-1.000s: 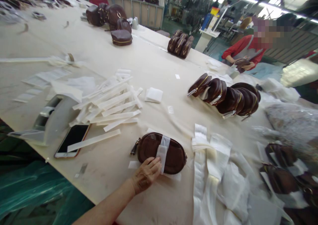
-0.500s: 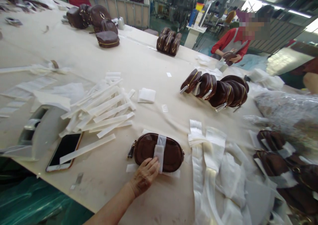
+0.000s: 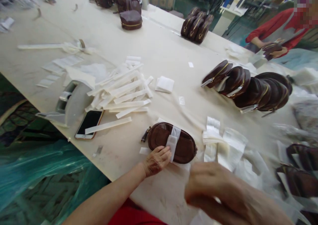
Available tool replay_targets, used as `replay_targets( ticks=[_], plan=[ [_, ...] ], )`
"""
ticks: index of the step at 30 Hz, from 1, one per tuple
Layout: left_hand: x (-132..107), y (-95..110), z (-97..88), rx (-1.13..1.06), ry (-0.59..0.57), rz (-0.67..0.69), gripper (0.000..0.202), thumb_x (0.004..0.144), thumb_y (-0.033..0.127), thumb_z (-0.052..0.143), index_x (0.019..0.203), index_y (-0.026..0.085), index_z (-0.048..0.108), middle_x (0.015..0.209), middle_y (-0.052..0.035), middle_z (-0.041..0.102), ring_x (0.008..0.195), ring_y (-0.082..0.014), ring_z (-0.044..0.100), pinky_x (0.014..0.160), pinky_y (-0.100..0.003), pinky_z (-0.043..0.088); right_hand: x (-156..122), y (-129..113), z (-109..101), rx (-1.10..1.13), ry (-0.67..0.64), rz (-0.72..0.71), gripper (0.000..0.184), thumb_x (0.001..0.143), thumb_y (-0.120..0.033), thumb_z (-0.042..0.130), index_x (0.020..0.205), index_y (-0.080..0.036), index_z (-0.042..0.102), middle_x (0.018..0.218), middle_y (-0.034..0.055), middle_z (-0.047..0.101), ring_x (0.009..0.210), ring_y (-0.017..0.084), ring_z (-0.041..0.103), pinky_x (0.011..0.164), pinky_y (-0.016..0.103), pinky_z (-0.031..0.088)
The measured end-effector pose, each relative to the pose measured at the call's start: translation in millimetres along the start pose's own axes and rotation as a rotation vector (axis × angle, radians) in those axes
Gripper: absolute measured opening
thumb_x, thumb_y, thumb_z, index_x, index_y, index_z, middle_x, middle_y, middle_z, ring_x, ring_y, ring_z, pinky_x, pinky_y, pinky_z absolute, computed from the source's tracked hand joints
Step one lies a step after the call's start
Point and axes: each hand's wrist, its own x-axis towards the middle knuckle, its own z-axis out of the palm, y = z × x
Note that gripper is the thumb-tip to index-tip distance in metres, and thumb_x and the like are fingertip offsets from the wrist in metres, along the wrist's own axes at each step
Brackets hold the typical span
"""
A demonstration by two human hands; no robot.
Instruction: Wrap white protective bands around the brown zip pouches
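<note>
Both your grips looked unclear, right hand (image 3: pixel 218 189) blurred, left hand (image 3: pixel 156 160) on a pouch band (image 3: pixel 174 137) that early release could loosen.

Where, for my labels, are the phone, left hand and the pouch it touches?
Phone (image 3: pixel 89 121): head view, its dark screen.
Left hand (image 3: pixel 156 160): head view, its back.
Pouch (image 3: pixel 184 147): head view, its face's right half.
</note>
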Motion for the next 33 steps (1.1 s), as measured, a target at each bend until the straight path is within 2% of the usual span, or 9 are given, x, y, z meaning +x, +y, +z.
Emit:
replay_targets(
  ticks=[2, 4, 8, 11, 16, 22, 24, 28, 33],
  plan=[
    [-0.6, 0.6, 1.1, -0.001, -0.011, -0.007, 0.025, 0.093, 0.012, 0.037, 0.102, 0.008, 0.059, 0.104, -0.0094, 0.063, 0.115, -0.0227, 0.053, 0.094, -0.035, 0.044, 21.8, 33.6, -1.4, -0.427, 0.054, 0.011, 0.023, 0.091, -0.022, 0.042, 0.08, -0.023, 0.062, 0.073, 0.003, 0.06, 0.068, 0.014, 0.054, 0.063, 0.027, 0.039],
    [-1.4, 0.8, 2.6, -0.004, -0.031, -0.009, 0.025, 0.093, 0.013, 0.037, 0.102, 0.009, 0.059, 0.104, -0.0087, 0.063, 0.115, -0.0222, 0.053, 0.094, -0.035, 0.044, 42.7, 68.7, -2.4, -0.765, -0.023, 0.053, 0.022, 0.089, -0.019, 0.043, 0.075, -0.018, 0.061, 0.071, 0.0037, 0.06, 0.065, 0.013, 0.054, 0.061, 0.026, 0.036],
    [-3.3, 1.0, 6.0, -0.015, -0.086, -0.011, 0.022, 0.092, 0.012, 0.04, 0.102, 0.01, 0.06, 0.103, -0.0095, 0.063, 0.119, -0.0213, 0.05, 0.095, -0.035, 0.044, 71.0, 115.7, -4.2, -1.063, -0.188, 0.239, 0.022, 0.089, -0.018, 0.043, 0.08, -0.015, 0.063, 0.078, 0.0088, 0.065, 0.07, 0.015, 0.06, 0.064, 0.025, 0.037],
    [-3.3, 1.6, 6.8, -0.027, -0.098, -0.01, 0.02, 0.09, 0.012, 0.043, 0.102, 0.01, 0.06, 0.105, -0.0101, 0.063, 0.12, -0.0228, 0.049, 0.095, -0.036, 0.044, 80.7, 127.0, -4.2, -1.097, -0.238, 0.272, 0.021, 0.088, -0.015, 0.043, 0.085, -0.014, 0.064, 0.083, 0.0116, 0.067, 0.078, 0.019, 0.064, 0.067, 0.026, 0.04],
    [-1.7, 1.8, 4.6, -0.041, -0.101, -0.018, 0.022, 0.09, 0.01, 0.042, 0.101, 0.008, 0.06, 0.107, -0.0129, 0.063, 0.121, -0.0241, 0.048, 0.094, -0.037, 0.043, 89.3, 126.3, -3.2, -1.116, -0.244, 0.341, 0.021, 0.085, -0.01, 0.044, 0.092, -0.011, 0.065, 0.089, 0.0144, 0.07, 0.084, 0.023, 0.066, 0.071, 0.028, 0.045],
    [-1.0, 1.6, 3.4, -0.053, -0.083, -0.022, 0.023, 0.091, 0.011, 0.04, 0.103, 0.008, 0.059, 0.11, -0.0133, 0.062, 0.123, -0.025, 0.047, 0.094, -0.037, 0.044, 98.0, 119.5, -2.2, -1.088, -0.246, 0.465, 0.022, 0.084, -0.009, 0.047, 0.083, -0.012, 0.068, 0.08, 0.0157, 0.071, 0.081, 0.025, 0.069, 0.065, 0.027, 0.047],
    [-0.5, 2.0, 3.0, -0.052, -0.076, -0.023, 0.022, 0.09, 0.01, 0.041, 0.102, 0.007, 0.059, 0.108, -0.0129, 0.062, 0.122, -0.025, 0.047, 0.094, -0.036, 0.044, 99.7, 119.7, -2.5, -1.074, -0.211, 0.495, 0.02, 0.084, -0.008, 0.047, 0.087, -0.011, 0.066, 0.081, 0.0163, 0.071, 0.082, 0.026, 0.069, 0.064, 0.027, 0.046],
    [-0.7, 2.3, 2.8, -0.05, -0.082, -0.027, 0.022, 0.091, 0.01, 0.041, 0.103, 0.007, 0.059, 0.106, -0.0127, 0.063, 0.121, -0.0235, 0.049, 0.093, -0.036, 0.045, 100.5, 126.1, -12.8, -1.014, -0.124, 0.51, 0.023, 0.082, -0.018, 0.058, 0.104, -0.01, 0.058, 0.084, 0.0146, 0.07, 0.08, 0.024, 0.068, 0.06, 0.025, 0.041],
    [-2.4, 0.3, 3.6, -0.042, -0.085, -0.006, 0.025, 0.092, 0.012, 0.038, 0.106, 0.007, 0.058, 0.107, -0.0141, 0.063, 0.121, -0.0237, 0.05, 0.093, -0.038, 0.046, 100.7, 147.4, -38.5, -0.846, -0.137, 0.411, 0.028, 0.073, -0.037, 0.07, 0.09, -0.016, 0.06, 0.073, 0.0024, 0.066, 0.065, 0.015, 0.059, 0.054, 0.022, 0.033]
  ],
)
